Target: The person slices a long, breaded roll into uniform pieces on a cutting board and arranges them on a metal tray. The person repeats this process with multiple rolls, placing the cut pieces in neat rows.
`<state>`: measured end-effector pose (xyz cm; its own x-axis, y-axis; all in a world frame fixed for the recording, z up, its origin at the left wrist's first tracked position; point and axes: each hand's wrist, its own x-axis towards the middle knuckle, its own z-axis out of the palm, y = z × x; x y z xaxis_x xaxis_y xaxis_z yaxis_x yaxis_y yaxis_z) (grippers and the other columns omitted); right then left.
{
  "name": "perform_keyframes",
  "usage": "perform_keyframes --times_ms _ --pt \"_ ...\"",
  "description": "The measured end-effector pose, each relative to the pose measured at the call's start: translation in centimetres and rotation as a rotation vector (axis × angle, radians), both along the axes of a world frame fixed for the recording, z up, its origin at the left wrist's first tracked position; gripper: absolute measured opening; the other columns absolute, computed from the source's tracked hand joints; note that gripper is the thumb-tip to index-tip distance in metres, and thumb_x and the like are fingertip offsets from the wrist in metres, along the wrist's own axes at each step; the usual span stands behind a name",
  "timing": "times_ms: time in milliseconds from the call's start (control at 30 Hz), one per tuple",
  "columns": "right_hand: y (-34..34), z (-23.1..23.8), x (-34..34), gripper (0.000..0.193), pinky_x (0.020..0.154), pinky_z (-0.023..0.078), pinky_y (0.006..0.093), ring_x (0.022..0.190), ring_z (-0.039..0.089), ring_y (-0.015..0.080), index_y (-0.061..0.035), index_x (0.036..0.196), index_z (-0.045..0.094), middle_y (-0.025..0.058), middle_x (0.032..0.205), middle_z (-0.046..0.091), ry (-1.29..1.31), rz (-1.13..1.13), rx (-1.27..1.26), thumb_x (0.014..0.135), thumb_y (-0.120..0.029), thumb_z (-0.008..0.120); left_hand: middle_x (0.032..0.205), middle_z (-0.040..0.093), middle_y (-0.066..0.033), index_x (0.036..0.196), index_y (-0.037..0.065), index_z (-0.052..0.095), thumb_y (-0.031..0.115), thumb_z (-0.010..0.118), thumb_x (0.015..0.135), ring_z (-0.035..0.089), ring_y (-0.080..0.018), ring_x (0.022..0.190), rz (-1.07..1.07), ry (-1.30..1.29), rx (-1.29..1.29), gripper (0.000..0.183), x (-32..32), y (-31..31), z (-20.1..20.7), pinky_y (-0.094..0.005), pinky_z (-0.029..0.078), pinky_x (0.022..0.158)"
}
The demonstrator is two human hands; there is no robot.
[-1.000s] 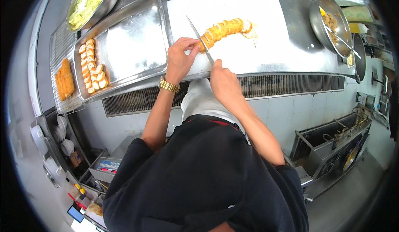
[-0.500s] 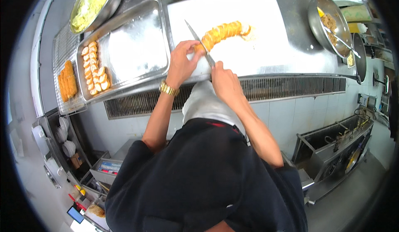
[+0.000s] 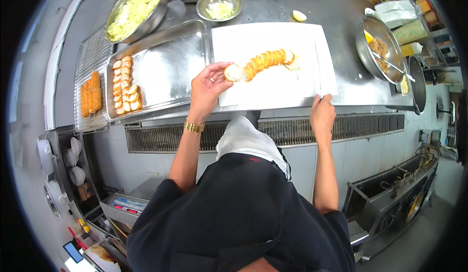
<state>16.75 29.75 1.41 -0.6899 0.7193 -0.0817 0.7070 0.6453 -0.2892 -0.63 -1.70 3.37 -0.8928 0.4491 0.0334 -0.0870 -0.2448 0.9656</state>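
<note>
My left hand (image 3: 207, 89) pinches a cut slice of a golden breaded roll (image 3: 234, 73), its pale inside showing, at the left end of the row. The rest of the sliced roll (image 3: 265, 63) curves across the white cutting board (image 3: 239, 37), its pieces leaning together. At the board's right side, my right hand (image 3: 322, 116) is closed round the handle of a knife (image 3: 320, 72). The thin blade points away from me, apart from the roll, and is hard to make out against the white. The fingers hide most of the handle.
Left of the board, a metal tray (image 3: 168, 62) holds rows of roll slices (image 3: 126, 84). Whole breaded rolls (image 3: 91, 94) lie on a wire rack (image 3: 90, 52). Bowls of shredded cabbage (image 3: 134, 16) stand behind. At right are a bowl with brown filling (image 3: 380, 52) and a lemon piece (image 3: 299, 16).
My right hand has drawn the knife away from the roll to the board's right side. My left hand now holds the end slice, turned with its cut face showing. The view has shifted.
</note>
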Motion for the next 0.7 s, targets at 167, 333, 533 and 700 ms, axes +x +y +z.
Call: perform_keyframes --times_ms 167,333,533,700 --pt "2.2 -3.1 -0.5 0.036 0.087 0.061 0.0625 0.1 0.074 0.0589 0.0083 0.124 0.051 0.0391 0.109 0.073 -0.026 -0.008 -0.009 0.115 -0.025 0.061 0.144 0.069 -0.0251 0.139 -0.005 0.062 -0.012 0.085 0.087 0.069 -0.04 0.136 -0.037 0.124 0.223 0.057 3.6 -0.8 8.7 -0.0507 0.057 0.12" --pt "2.8 -4.8 -0.8 0.034 0.091 0.06 0.0622 0.104 0.073 0.057 0.008 0.125 0.051 0.0389 0.112 0.071 0.002 0.057 0.04 0.114 -0.022 0.062 0.122 0.074 -0.0329 0.117 -0.007 0.071 0.003 0.083 0.098 0.077 -0.0491 0.115 -0.151 0.389 0.764 0.025 11.9 -0.8 19.1 -0.0623 0.067 0.098" --pt "2.9 -5.1 -0.7 0.035 0.092 0.06 0.0623 0.104 0.073 0.0574 0.01 0.125 0.05 0.0393 0.113 0.071 -0.015 0.089 0.069 0.114 -0.021 0.061 0.121 0.074 -0.0316 0.113 -0.004 0.07 0.0 0.078 0.101 0.077 -0.0484 0.113 -0.315 0.507 0.708 0.015 14.9 -3.5 25.6 -0.0612 0.066 0.098" --pt "3.0 -4.9 -0.7 0.035 0.093 0.06 0.0618 0.107 0.073 0.0579 0.0099 0.125 0.051 0.0403 0.114 0.072 -0.024 0.088 0.042 0.114 -0.022 0.061 0.128 0.073 -0.03 0.122 -0.006 0.067 0.0 0.078 0.101 0.075 -0.0447 0.119 -0.317 0.612 0.613 0.024 15.9 -5.1 26.3 -0.0563 0.064 0.104"
